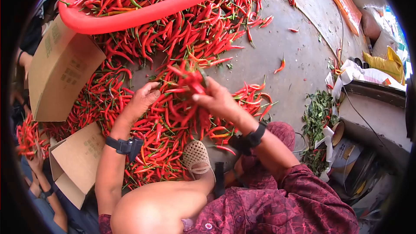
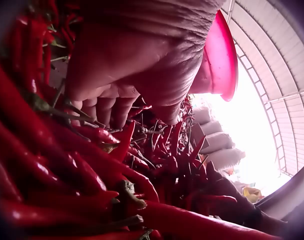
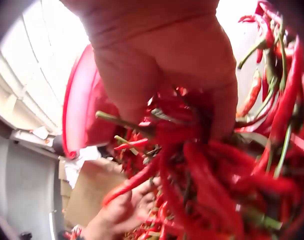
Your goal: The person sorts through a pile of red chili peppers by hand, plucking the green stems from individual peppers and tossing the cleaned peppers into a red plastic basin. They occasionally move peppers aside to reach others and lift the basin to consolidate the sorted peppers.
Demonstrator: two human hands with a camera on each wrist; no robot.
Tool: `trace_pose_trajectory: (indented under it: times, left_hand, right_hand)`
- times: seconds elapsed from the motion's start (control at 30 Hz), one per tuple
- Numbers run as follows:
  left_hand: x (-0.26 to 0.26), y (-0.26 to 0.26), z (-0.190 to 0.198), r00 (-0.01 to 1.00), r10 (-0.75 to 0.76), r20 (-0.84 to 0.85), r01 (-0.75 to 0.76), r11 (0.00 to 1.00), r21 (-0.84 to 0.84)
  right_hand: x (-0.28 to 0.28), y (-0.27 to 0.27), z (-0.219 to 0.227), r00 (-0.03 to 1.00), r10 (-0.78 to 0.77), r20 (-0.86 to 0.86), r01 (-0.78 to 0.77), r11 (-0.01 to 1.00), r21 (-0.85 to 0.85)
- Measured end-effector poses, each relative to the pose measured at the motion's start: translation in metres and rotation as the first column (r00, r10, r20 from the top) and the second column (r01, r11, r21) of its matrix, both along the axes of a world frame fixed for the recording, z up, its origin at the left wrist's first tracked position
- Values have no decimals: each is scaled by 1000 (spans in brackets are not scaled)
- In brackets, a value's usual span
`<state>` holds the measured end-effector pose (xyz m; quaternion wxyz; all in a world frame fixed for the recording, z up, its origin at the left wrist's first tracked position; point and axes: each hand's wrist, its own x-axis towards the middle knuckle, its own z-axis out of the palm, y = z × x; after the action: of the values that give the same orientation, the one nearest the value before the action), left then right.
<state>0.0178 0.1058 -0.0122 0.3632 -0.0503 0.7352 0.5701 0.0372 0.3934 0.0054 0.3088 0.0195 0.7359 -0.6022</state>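
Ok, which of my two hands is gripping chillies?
Your right hand: it grips a bunch of chillies. Your left hand, beside it, is loosely bent and visibly holds none.

Grey floor (image 1: 271,50) under heaped red chillies (image 1: 151,160) (a few strays (image 1: 281,66) well apart) and green leaves (image 1: 317,112).

Floor (image 1: 299,73): grey
Far carton (image 1: 63,78): brown cardboard, tilted, printed, at the floor's left edge
Near carton (image 1: 82,147): same side, flaps spread
Leaves (image 1: 318,115): green, heaped at the floor's right edge, beside a ledge (image 1: 370,110)
Orange sack (image 1: 345,4): far right corner, beside stuffed sacks (image 1: 373,22)
Yellow bag (image 1: 387,65): crumpled, just beyond the ledge
Cable (image 1: 364,119): black, crossing the ledge's front
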Motion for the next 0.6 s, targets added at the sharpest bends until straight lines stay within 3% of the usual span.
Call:
trace_pose_trajectory:
  times: [0.03,0.07,0.1,0.17,0.23,0.3,0.33,0.37,0.4,0.5,0.6]
  left_hand:
    - [3,-7,1,1000,17,7,-17,1000,9]
    - [4,-13,6,988,91,121,-95,995,34]
    - [5,-14,12,986,124,110,-128,991,30]
    - [8,-17,23,977,193,89,-195,981,19]
    - [7,-26,23,981,179,76,-180,984,11]
    - [5,-31,30,984,168,62,-166,986,-32]
    - [4,-34,30,982,181,57,-178,983,-51]
    - [2,-38,27,983,180,43,-177,982,-65]
    - [0,-43,23,984,176,32,-173,982,-77]
    - [-12,-39,18,987,161,13,-158,979,-127]
    - [-24,-22,5,991,128,-43,-134,979,-154]
  right_hand:
    - [8,-15,19,990,114,-81,-92,966,241]
    - [24,-30,18,953,127,-276,-73,978,197]
    - [40,-43,19,879,124,-461,-62,987,148]
    - [61,-54,43,909,155,-386,-169,986,-4]
    - [71,-34,66,901,163,-401,-176,984,5]
    - [71,10,61,932,95,-350,-79,995,61]
    - [69,30,63,957,-29,-289,105,962,251]
    - [69,61,41,953,-108,-282,200,925,322]
    - [65,87,29,902,-103,-418,307,835,456]
    - [57,159,-9,945,-168,-281,328,471,819]
    - [53,175,-36,954,-183,-237,298,494,817]
